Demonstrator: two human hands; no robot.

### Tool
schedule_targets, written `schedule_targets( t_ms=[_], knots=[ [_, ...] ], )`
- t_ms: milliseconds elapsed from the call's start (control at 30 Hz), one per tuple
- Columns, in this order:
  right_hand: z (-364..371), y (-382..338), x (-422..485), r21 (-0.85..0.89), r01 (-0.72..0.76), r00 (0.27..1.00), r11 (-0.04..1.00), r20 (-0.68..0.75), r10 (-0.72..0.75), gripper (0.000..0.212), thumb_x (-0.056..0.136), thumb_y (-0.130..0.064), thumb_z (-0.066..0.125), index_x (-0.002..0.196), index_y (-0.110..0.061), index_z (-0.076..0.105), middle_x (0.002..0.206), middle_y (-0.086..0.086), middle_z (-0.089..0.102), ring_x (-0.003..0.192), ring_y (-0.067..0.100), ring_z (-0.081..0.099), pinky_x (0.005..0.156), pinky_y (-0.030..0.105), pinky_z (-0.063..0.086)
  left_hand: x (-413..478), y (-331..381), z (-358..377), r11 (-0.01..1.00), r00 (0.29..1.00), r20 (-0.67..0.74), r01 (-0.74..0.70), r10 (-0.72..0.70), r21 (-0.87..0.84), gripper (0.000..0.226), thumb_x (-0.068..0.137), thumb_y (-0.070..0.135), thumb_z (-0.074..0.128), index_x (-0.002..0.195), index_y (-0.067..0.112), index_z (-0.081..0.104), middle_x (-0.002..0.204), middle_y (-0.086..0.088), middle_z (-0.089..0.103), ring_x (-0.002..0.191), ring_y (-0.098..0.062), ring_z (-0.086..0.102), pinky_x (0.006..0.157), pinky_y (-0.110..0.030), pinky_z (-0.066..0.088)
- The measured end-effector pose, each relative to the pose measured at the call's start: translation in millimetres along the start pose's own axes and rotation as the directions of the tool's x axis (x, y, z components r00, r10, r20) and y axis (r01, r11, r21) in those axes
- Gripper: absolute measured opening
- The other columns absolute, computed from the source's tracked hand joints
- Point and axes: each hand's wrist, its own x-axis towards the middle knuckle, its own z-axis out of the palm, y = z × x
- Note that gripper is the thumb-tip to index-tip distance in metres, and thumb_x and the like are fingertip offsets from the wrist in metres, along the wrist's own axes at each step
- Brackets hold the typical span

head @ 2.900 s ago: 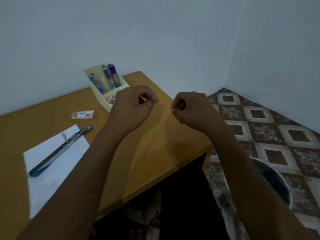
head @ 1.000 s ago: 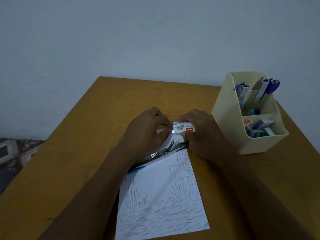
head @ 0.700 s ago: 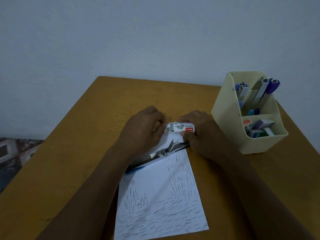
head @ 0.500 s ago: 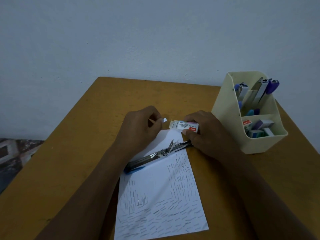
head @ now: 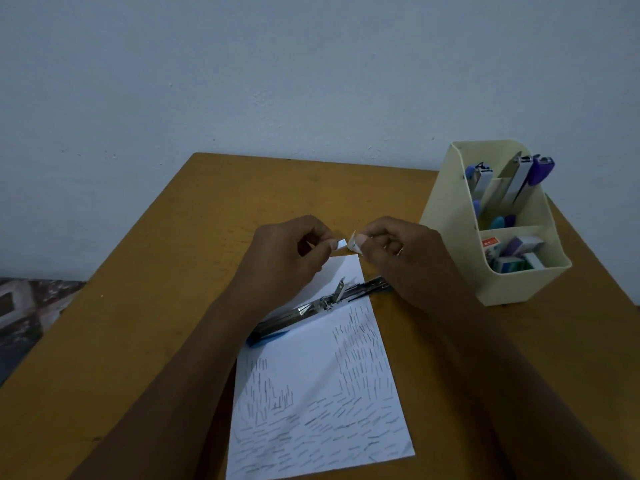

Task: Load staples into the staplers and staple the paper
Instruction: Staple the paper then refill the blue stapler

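A white sheet of paper (head: pixel 318 393) covered with many staples lies on the wooden table (head: pixel 145 323). Across its top lies a blue and metal stapler (head: pixel 311 306), swung open flat. Above it my right hand (head: pixel 398 258) grips the small white staple box (head: pixel 355 242), mostly hidden by my fingers. My left hand (head: pixel 291 258) pinches a small silvery strip of staples (head: pixel 341 243) just left of the box's open end.
A cream desk organizer (head: pixel 512 282) stands at the right of the table, holding more staplers (head: pixel 519 181) upright and several staple boxes (head: pixel 512 251) in its front pocket. A wall runs behind the table. Patterned floor shows at the left.
Both hands have lifted slightly. The right hand turned the staple box end-on towards me, and the left hand drew a strip of staples out of it.
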Motion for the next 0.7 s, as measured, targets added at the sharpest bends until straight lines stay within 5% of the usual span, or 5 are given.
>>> schedule_targets(
  t_ms=[200, 333, 500, 700],
  knots=[
    [3.4, 0.4, -4.1, 0.153, -0.002, 0.995, 0.988, 0.104, -0.014, 0.019, 0.085, -0.017, 0.067, 0.103, -0.022, 0.064, 0.078, -0.002, 0.068, 0.061, 0.008, 0.059, 0.058, 0.023, 0.053, -0.9, -1.2, 0.2, 0.999, 0.999, 0.03, -0.019, 0.02, -0.033, 0.003, 0.087, 0.018, 0.068, 0.09, 0.018, 0.07, 0.069, 0.011, 0.065, 0.06, -0.006, 0.061, 0.054, -0.017, 0.049],
    [3.8, 0.3, -4.6, 0.155, 0.008, 0.996, 0.988, 0.084, -0.021, 0.017, 0.086, -0.021, 0.066, 0.102, -0.027, 0.063, 0.08, -0.012, 0.065, 0.065, 0.01, 0.061, 0.063, 0.033, 0.056, -1.9, 0.7, 0.2, 0.998, 0.998, 0.056, -0.019, 0.023, -0.064, 0.004, 0.087, 0.018, 0.068, 0.089, 0.017, 0.071, 0.069, 0.013, 0.064, 0.061, -0.005, 0.06, 0.055, -0.019, 0.05],
    [4.6, 0.9, -5.6, 0.161, 0.023, 0.996, 0.987, 0.079, -0.037, 0.01, 0.087, -0.021, 0.064, 0.092, -0.029, 0.061, 0.078, -0.018, 0.06, 0.066, 0.009, 0.06, 0.059, 0.029, 0.053, -2.1, -0.1, 0.3, 0.996, 0.998, 0.063, -0.019, 0.025, -0.091, 0.007, 0.088, 0.015, 0.066, 0.092, 0.014, 0.072, 0.072, 0.006, 0.067, 0.063, -0.009, 0.062, 0.056, -0.025, 0.052],
    [4.7, 0.7, -5.7, 0.144, 0.037, 0.997, 0.989, 0.067, -0.047, 0.008, 0.088, -0.019, 0.063, 0.087, -0.026, 0.06, 0.07, -0.018, 0.058, 0.07, 0.003, 0.059, 0.059, 0.014, 0.047, -4.4, 2.9, 1.7, 0.996, 0.996, 0.045, -0.07, 0.073, -0.057, 0.013, 0.082, 0.014, 0.073, 0.095, 0.016, 0.073, 0.08, 0.008, 0.069, 0.07, -0.006, 0.063, 0.059, -0.01, 0.046]
  ],
)
